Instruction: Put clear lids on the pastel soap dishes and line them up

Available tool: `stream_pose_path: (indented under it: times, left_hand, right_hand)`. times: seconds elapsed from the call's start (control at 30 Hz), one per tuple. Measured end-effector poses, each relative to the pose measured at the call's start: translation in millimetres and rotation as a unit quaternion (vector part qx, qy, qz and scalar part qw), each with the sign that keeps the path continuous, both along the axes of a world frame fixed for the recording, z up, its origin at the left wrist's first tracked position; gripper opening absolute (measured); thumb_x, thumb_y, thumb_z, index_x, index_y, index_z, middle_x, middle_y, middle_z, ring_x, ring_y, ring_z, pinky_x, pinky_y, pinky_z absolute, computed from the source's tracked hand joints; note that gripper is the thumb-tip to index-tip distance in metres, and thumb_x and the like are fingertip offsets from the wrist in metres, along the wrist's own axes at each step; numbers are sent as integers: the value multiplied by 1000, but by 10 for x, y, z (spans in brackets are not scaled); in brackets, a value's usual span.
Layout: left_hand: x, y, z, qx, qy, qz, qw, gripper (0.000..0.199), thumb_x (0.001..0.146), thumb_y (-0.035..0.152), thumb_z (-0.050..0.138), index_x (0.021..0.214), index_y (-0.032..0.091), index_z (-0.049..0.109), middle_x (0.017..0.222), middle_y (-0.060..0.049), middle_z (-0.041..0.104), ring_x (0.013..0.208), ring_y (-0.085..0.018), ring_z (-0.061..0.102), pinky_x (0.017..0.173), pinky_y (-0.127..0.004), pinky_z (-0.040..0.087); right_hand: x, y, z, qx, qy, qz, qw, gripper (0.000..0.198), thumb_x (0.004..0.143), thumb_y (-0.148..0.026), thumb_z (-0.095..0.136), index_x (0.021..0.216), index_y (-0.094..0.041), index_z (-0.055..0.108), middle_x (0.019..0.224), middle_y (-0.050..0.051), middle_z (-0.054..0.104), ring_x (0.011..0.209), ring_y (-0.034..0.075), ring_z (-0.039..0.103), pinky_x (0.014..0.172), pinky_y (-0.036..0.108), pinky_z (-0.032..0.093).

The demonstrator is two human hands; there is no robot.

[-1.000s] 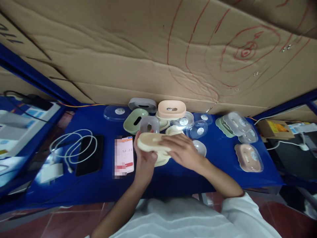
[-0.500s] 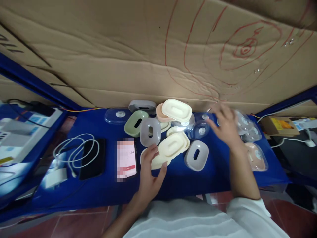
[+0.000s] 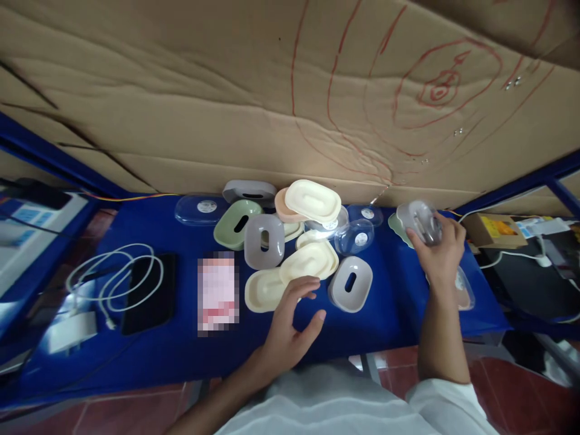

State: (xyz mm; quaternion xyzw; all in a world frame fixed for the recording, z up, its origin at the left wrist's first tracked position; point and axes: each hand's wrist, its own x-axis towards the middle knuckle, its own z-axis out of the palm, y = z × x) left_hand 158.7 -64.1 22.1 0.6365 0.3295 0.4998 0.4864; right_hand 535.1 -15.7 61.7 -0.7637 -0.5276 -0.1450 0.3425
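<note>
My right hand grips a grey soap dish with a clear lid at the right end of the table. Beneath it, a green piece is partly covered. A peach lidded dish lies behind my right wrist, mostly hidden. With fingers apart, my left hand hovers just in front of the overlapping cream inserts and holds nothing. A grey dish with a slot in its base stands to its right. Another grey dish and a green dish sit farther back.
Clear lids lie behind the cream inserts. To the left are a phone with a blurred screen, a dark flat device, a coiled white cable and a charger. A cardboard wall borders the back.
My right hand has moved right and taken hold of the grey lidded dish. My left hand has come off the cream inserts and shifted right, toward me.
</note>
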Motion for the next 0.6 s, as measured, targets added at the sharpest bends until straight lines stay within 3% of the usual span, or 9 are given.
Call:
stream_pose_path:
  times: [0.03,0.1,0.17,0.2,0.27,0.33,0.4,0.5,0.6]
  left_hand:
    - [14,8,-9,-34,-40,-18,998,51,103,28,73,151,36,55,149,-12,61,134,-27,66,103,-40,63]
    - [37,41,-19,-100,-126,-56,985,80,97,48,83,164,43,39,163,-14,51,144,-33,61,108,-49,63]
    - [35,72,-34,-134,-186,-51,972,106,84,65,90,169,43,30,164,-15,51,144,-37,62,112,-56,60]
    - [22,78,-49,-135,-199,-20,970,113,77,69,93,168,40,33,161,-15,54,140,-37,64,114,-56,59]
    - [-24,64,-95,-133,-196,74,969,113,66,71,98,160,34,46,153,-14,60,134,-37,67,116,-54,58]
    - [-87,27,-152,-151,-188,149,959,109,63,71,99,153,31,52,150,-13,61,132,-36,66,116,-53,58]
    - [-159,-8,-199,-191,-190,181,946,107,66,73,96,153,30,51,144,-13,64,128,-35,68,112,-53,59]
    - [-280,-20,-232,-206,-188,205,938,105,68,73,94,154,30,50,139,-11,66,122,-32,70,107,-49,61]
    - [-385,10,-246,-182,-176,228,940,106,67,71,96,153,29,51,145,-12,62,123,-31,70,107,-46,61]
  right_hand:
    - [-229,-105,50,24,4,46,999,77,88,-71,78,149,-25,63,143,18,61,136,38,60,119,59,48]
    - [-761,-314,144,-3,35,211,977,76,94,-65,77,157,-28,56,144,16,62,137,37,60,116,61,51]
    - [-1274,-444,216,-68,47,407,910,81,92,-71,76,158,-30,55,147,16,59,138,36,60,114,56,55]
    - [-1479,-453,244,-79,49,481,872,84,90,-75,76,159,-31,55,146,16,59,139,36,59,116,56,54]
    - [-1733,-336,288,-76,70,569,815,85,89,-77,74,159,-32,56,144,14,60,139,34,60,118,52,54]
    - [-1795,-52,325,-65,96,584,803,76,95,-72,72,159,-33,56,144,13,60,138,30,62,118,49,54]
    - [-1752,335,349,-65,86,543,833,66,100,-64,70,157,-33,59,148,13,59,141,30,61,119,49,52]
    - [-1690,887,355,-94,-16,449,888,60,99,-55,75,151,-28,65,158,16,56,152,37,51,127,61,41]
    - [-1754,1080,356,-131,-98,387,908,56,103,-46,72,154,-27,62,169,16,49,164,43,34,130,74,24]
